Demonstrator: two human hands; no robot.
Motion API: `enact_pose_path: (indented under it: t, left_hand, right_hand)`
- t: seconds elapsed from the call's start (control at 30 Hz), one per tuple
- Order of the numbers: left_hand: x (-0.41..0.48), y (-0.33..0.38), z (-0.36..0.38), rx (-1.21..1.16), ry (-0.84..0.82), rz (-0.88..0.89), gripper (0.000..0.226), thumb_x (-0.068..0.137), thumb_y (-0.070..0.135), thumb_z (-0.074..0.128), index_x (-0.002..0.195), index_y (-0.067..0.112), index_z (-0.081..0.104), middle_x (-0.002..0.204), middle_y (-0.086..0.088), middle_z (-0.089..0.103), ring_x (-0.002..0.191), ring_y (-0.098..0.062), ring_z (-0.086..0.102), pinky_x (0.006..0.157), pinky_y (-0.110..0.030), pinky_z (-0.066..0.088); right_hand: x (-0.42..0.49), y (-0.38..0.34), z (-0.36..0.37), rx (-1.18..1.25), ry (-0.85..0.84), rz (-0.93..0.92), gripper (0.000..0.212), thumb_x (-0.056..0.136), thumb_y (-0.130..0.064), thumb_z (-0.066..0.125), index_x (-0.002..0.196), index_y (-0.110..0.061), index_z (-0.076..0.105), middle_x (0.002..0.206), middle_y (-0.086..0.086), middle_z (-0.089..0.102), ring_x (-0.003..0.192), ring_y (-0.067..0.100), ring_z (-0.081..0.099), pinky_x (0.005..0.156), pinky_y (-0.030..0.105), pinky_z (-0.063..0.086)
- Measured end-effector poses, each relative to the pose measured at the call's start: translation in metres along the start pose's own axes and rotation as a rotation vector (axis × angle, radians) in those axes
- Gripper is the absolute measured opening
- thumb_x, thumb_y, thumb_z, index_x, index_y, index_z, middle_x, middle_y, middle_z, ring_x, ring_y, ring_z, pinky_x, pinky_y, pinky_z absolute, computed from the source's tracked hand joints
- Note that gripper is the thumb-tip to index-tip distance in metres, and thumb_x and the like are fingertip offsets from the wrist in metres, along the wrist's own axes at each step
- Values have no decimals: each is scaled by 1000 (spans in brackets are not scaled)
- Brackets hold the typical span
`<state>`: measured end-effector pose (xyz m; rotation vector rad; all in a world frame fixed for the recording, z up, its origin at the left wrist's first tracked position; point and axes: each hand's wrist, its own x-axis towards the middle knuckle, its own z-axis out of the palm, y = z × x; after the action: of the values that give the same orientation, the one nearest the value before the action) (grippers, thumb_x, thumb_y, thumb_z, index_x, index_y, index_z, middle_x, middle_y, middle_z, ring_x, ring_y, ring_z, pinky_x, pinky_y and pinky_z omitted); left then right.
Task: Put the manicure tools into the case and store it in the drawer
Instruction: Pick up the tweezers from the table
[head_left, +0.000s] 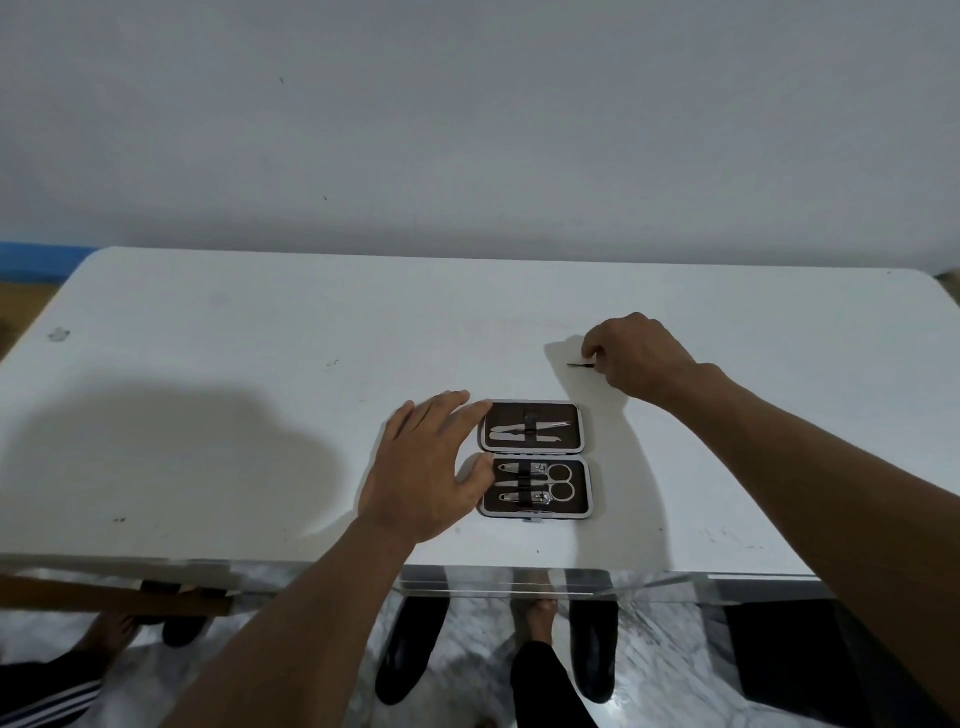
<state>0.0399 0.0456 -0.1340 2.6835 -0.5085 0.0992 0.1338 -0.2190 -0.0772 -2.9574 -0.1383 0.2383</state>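
Left hand (426, 467), fingers spread, steadies the open case (535, 460) near the table's (208, 338) front edge. Right hand (636, 358) pinches a thin dark tool (579, 365) farther back. Step: loading; probably the last piece. Next: seat it under a strap.

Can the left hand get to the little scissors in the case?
Probably yes. The left hand already rests at the left edge of the open case, and the scissors lie uncovered in the near half, though a strap seems to hold them.
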Motion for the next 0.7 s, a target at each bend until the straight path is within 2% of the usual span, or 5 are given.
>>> enact_pose_path:
  t: [0.17,0.37,0.53,0.7]
  left_hand:
    - [0,0,0,-3,4,0,54,87,46,46,140,33,43,146,8,45,136,-11,37,117,-42,22]
    - [-1,0,0,8,-1,-8,55,87,47,45,140,34,42,146,10,44,137,-9,34,118,-40,20]
    - [1,0,0,-2,4,-7,55,86,47,46,140,34,42,146,10,44,137,-8,34,118,-39,20]
    - [0,0,-1,1,3,-6,56,86,48,45,140,34,42,146,10,44,137,-9,35,117,-41,21]
  right_hand:
    - [1,-3,-5,14,-45,17,24,79,-3,53,91,-18,67,98,10,70,86,33,64,72,35,52]
    - [4,-8,-7,65,-107,84,21,75,-8,59,94,-12,67,100,11,70,90,33,64,77,39,55]
    - [7,-6,-5,107,-122,103,26,77,-13,62,102,-16,62,107,10,65,95,31,60,78,36,50]
    - [8,-4,-2,119,-123,112,29,77,-15,63,106,-17,58,107,10,62,92,30,58,73,33,46]
